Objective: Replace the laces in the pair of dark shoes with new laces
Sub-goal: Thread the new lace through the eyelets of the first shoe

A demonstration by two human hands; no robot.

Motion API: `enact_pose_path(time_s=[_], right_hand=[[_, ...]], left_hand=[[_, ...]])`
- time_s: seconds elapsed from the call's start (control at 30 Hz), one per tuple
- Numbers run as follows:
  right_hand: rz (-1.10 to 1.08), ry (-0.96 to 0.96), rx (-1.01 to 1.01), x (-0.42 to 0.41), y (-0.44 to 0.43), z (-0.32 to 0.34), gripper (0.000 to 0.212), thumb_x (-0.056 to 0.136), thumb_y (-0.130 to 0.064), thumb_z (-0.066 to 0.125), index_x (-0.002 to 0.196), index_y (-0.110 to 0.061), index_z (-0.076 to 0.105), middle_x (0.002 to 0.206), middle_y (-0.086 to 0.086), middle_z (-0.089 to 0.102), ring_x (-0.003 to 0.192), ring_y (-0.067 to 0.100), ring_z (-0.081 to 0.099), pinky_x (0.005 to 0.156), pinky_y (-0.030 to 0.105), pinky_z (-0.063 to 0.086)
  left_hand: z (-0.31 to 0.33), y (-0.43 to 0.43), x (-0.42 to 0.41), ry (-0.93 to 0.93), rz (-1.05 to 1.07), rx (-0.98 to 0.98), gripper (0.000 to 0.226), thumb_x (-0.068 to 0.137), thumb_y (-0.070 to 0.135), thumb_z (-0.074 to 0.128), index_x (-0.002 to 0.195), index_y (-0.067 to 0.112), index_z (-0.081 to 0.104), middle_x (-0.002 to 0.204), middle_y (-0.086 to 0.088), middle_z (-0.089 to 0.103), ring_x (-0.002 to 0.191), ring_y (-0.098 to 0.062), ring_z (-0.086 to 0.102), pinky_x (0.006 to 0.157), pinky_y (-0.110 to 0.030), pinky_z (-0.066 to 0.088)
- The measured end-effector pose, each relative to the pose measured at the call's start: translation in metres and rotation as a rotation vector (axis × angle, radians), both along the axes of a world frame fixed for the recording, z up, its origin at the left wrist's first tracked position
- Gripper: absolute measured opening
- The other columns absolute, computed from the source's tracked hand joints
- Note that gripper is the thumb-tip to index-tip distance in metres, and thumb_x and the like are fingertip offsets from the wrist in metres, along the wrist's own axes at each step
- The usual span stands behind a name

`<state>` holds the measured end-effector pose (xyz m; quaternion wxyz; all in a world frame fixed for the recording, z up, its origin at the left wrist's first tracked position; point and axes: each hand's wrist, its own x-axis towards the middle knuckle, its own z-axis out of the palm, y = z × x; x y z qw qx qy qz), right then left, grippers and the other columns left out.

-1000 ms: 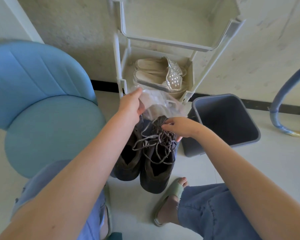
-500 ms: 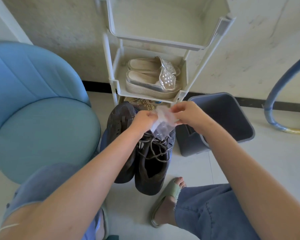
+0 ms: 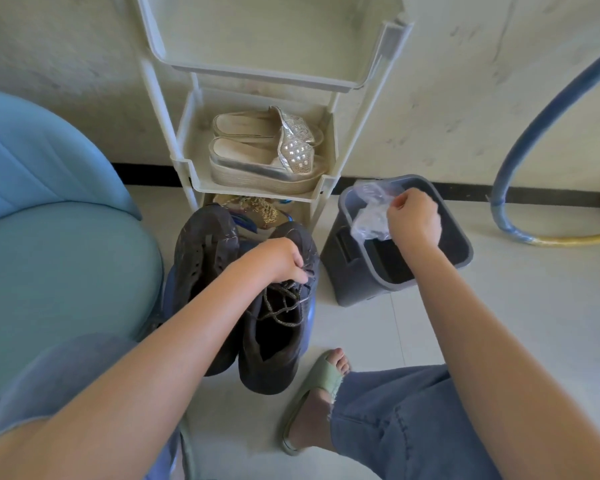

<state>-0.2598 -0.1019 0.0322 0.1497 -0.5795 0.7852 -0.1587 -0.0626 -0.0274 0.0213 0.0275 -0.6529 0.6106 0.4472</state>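
Standing side by side on the floor, the dark shoes [image 3: 203, 249] point their toes at the rack [image 3: 257, 187]. The left hand [image 3: 278, 259] pinches the laces [image 3: 282, 304], and the right hand [image 3: 414, 220] grips a plastic bag [image 3: 369, 216] over the bin [image 3: 355, 280].

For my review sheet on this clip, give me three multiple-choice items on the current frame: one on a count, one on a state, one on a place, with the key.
1. How many silver sandals lie on the middle shelf of the rack? A one; B two; C four.
2. The left hand: A hangs open; B holds a sandal; C grips the laces atop the dark shoes.
3. The plastic wrapper is: A on the rack; B inside a shoe; C in the right hand, over the grey bin.
Key: B, a pair lies side by side; C, its fingers curl on the laces; C, the hand holds it above the bin's opening.
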Motion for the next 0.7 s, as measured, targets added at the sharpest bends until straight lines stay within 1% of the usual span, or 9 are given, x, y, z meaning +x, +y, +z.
enact_pose_path(time_s=[0.03, 0.1, 0.17, 0.2, 0.37, 0.47, 0.53, 0.63, 0.7], right_hand=[[-0.020, 0.032, 0.050, -0.007, -0.005, -0.001, 0.030, 0.093, -0.008, 0.046, 0.120, -0.005, 0.057, 0.118, 0.014, 0.059, 0.100, 0.033, 0.060, 0.078, 0.034, 0.046], [0.000, 0.051, 0.364, -0.013, -0.011, -0.004, 0.038, 0.092, -0.011, 0.050, 0.129, -0.002, 0.052, 0.125, 0.016, 0.056, 0.100, 0.034, 0.063, 0.083, 0.036, 0.052], [0.040, -0.068, 0.723, -0.011, -0.005, -0.006, 0.041, 0.093, -0.012, 0.050, 0.134, -0.005, 0.048, 0.123, 0.019, 0.057, 0.094, 0.034, 0.067, 0.083, 0.042, 0.057], [0.081, -0.102, 0.803, -0.009, 0.000, -0.008, 0.040, 0.095, -0.012, 0.049, 0.135, -0.005, 0.046, 0.122, 0.021, 0.058, 0.093, 0.034, 0.067, 0.081, 0.043, 0.058], [0.555, 0.028, 0.687, 0.014, 0.014, -0.016, 0.040, 0.095, -0.019, 0.054, 0.132, -0.003, 0.052, 0.107, 0.016, 0.064, 0.092, 0.031, 0.066, 0.083, 0.041, 0.057], [0.728, -0.108, 0.649, 0.040, 0.021, -0.009, 0.040, 0.095, -0.018, 0.054, 0.133, -0.010, 0.052, 0.103, 0.007, 0.063, 0.077, 0.016, 0.063, 0.078, 0.032, 0.056], [0.862, -0.193, 0.667, 0.056, 0.029, -0.007, 0.030, 0.093, -0.016, 0.058, 0.123, -0.011, 0.057, 0.106, 0.010, 0.064, 0.081, 0.016, 0.062, 0.083, 0.034, 0.056], [0.922, -0.246, 0.650, 0.071, 0.033, -0.007, 0.013, 0.092, -0.013, 0.058, 0.103, -0.006, 0.060, 0.099, 0.012, 0.064, 0.089, 0.025, 0.065, 0.083, 0.039, 0.057], [0.849, -0.299, 0.578, 0.074, 0.029, -0.006, 0.015, 0.095, -0.014, 0.055, 0.099, -0.004, 0.065, 0.092, 0.012, 0.069, 0.082, 0.021, 0.068, 0.068, 0.029, 0.059]], left_hand=[[-0.001, 0.000, -0.001, -0.026, -0.026, -0.004, 0.041, 0.087, 0.026, 0.065, 0.126, 0.013, 0.060, 0.133, -0.003, 0.056, 0.121, -0.022, 0.052, 0.098, -0.027, 0.039], [-0.002, -0.001, -0.003, -0.080, -0.062, -0.021, 0.039, 0.088, 0.022, 0.065, 0.125, 0.012, 0.062, 0.131, -0.004, 0.058, 0.119, -0.023, 0.054, 0.102, -0.032, 0.042], [-0.002, -0.003, -0.006, -0.116, -0.073, -0.029, 0.035, 0.089, 0.018, 0.063, 0.124, 0.013, 0.063, 0.129, -0.004, 0.059, 0.117, -0.024, 0.055, 0.101, -0.035, 0.043], [-0.002, -0.004, -0.007, -0.129, -0.072, -0.030, 0.035, 0.090, 0.018, 0.062, 0.124, 0.015, 0.062, 0.129, -0.004, 0.059, 0.117, -0.025, 0.055, 0.101, -0.036, 0.043], [-0.003, -0.007, -0.009, -0.087, 0.061, -0.080, 0.024, 0.089, 0.011, 0.061, 0.111, 0.018, 0.068, 0.120, -0.004, 0.064, 0.109, -0.025, 0.060, 0.099, -0.033, 0.046], [-0.002, -0.006, -0.002, 0.043, 0.209, -0.164, 0.015, 0.087, 0.010, 0.063, 0.097, 0.018, 0.072, 0.093, -0.002, 0.070, 0.078, -0.024, 0.068, 0.079, -0.029, 0.053], [-0.001, -0.005, 0.004, 0.137, 0.307, -0.193, 0.011, 0.086, 0.009, 0.065, 0.093, 0.017, 0.069, 0.080, -0.004, 0.069, 0.057, -0.018, 0.064, 0.067, -0.028, 0.055], [-0.002, -0.003, 0.019, 0.261, 0.402, -0.158, 0.008, 0.084, 0.007, 0.069, 0.090, 0.010, 0.067, 0.068, -0.006, 0.067, 0.047, -0.007, 0.061, 0.054, -0.021, 0.056], [-0.002, -0.003, 0.030, 0.311, 0.458, -0.163, 0.009, 0.084, 0.008, 0.069, 0.092, 0.007, 0.066, 0.066, -0.004, 0.066, 0.049, -0.006, 0.060, 0.047, -0.017, 0.052]])
